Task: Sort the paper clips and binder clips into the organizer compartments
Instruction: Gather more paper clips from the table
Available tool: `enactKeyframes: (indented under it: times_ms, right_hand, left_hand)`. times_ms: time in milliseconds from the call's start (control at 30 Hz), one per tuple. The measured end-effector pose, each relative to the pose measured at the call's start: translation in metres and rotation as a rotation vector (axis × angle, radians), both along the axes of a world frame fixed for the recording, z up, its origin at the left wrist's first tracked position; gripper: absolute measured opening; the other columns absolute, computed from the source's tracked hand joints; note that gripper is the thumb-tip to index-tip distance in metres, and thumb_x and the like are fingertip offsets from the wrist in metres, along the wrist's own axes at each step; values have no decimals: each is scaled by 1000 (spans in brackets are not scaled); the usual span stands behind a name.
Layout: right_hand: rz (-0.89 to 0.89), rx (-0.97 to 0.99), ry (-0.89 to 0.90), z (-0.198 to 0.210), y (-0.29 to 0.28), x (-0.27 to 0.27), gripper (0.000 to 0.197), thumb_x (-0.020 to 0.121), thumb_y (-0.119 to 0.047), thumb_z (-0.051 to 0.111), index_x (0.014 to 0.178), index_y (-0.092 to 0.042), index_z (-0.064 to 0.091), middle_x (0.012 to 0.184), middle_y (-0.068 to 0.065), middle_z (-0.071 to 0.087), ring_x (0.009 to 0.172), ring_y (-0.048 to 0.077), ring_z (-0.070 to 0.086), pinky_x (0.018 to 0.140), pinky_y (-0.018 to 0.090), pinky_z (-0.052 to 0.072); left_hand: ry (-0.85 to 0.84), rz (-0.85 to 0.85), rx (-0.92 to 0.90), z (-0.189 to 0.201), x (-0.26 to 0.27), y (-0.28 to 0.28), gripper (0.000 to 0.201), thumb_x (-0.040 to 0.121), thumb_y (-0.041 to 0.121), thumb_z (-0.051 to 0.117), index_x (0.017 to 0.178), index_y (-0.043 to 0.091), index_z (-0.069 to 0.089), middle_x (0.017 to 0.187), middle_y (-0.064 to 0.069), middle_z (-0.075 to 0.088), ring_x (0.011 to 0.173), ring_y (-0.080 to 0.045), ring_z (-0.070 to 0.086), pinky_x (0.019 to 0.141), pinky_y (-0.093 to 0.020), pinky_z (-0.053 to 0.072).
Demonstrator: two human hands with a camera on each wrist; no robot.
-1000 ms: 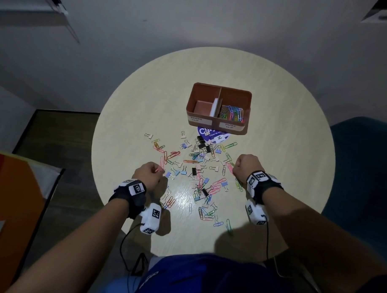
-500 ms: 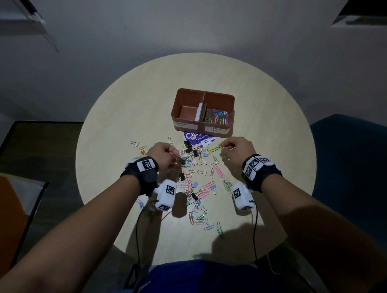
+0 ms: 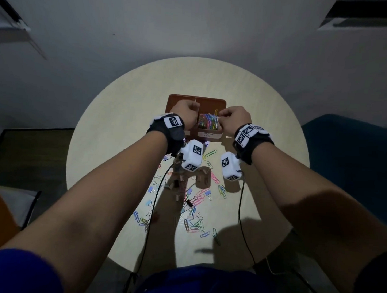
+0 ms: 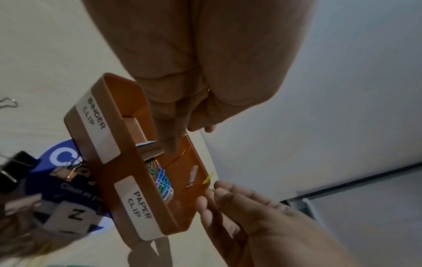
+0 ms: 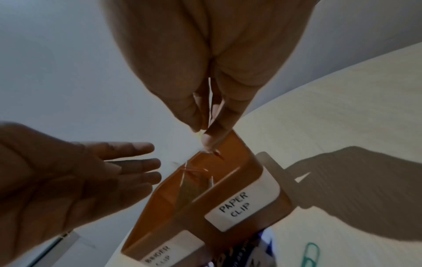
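The orange two-part organizer (image 3: 210, 135) stands mid-table, labelled BINDER CLIP on the left and PAPER CLIP on the right. Coloured paper clips (image 3: 208, 122) fill the right part. My left hand (image 3: 186, 114) hovers over the left part beside the divider; in the right wrist view its fingers (image 5: 137, 162) are straight and hold nothing. My right hand (image 3: 224, 114) is over the right part, thumb and forefinger pinched (image 5: 204, 134) on a yellow paper clip (image 4: 209, 178). Thin red clips (image 5: 194, 169) show inside the organizer (image 5: 228, 189) by its far wall.
Several loose paper clips and binder clips (image 3: 192, 203) lie scattered on the round table (image 3: 113, 143) between the organizer and my body. A blue round sticker (image 4: 59, 159) with a black binder clip (image 4: 16, 166) sits before the organizer. A blue chair (image 3: 352, 152) stands at the right.
Both hands rose from the scattered clips and moved forward over the organizer. The pink clip the left hand carried is no longer in its fingers.
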State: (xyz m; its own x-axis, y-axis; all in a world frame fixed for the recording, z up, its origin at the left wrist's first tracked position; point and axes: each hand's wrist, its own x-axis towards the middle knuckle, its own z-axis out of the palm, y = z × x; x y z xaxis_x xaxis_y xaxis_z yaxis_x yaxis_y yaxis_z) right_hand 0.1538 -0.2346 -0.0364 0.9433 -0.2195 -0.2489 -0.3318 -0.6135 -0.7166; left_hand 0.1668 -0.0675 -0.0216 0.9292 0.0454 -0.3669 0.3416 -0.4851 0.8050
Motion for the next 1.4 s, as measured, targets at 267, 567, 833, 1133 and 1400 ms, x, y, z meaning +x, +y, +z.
enactKeyframes:
  times_ms: [267, 567, 833, 1133, 1400]
  right_hand:
    - [171, 68, 148, -36, -15, -96, 18, 86, -11, 55, 77, -16, 70, 78, 5, 73, 72, 24, 71, 60, 34, 60]
    - [889, -177, 363, -74, -18, -182, 3, 78, -23, 65, 79, -21, 66, 77, -8, 71, 71, 10, 64, 68, 28, 54]
    - [1013, -482, 449, -87, -6, -217, 38, 69, -51, 81, 78, -19, 63, 81, 1, 68, 76, 22, 64, 64, 30, 50]
    - [813, -292, 359, -86, -7, -220, 13, 83, -15, 60, 70, -17, 58, 77, -3, 69, 74, 14, 64, 53, 23, 37]
    - [627, -86, 303, -84, 1, -227, 8, 83, -22, 63, 79, -17, 59, 77, -4, 67, 78, 18, 66, 62, 27, 49]
  left_hand:
    - [54, -102, 269, -32, -60, 33, 14, 92, 23, 60, 79, 20, 64, 91, 1, 70, 74, -17, 63, 63, -24, 43]
    - [182, -493, 554, -70, -135, 66, 8, 91, 23, 57, 86, 18, 61, 87, -2, 66, 85, -23, 64, 67, -26, 43]
    - [149, -706, 518, -83, -204, 56, 14, 87, 33, 54, 77, 24, 59, 78, 6, 64, 73, -15, 62, 67, -32, 54]
    - [-5, -945, 627, -120, -242, 50, 27, 87, 27, 58, 112, 35, 61, 120, 6, 53, 107, -17, 55, 75, -32, 50]
    - [-94, -857, 577, -126, -249, 58, 11, 90, 25, 53, 98, 24, 61, 102, 4, 56, 91, -20, 59, 70, -34, 53]
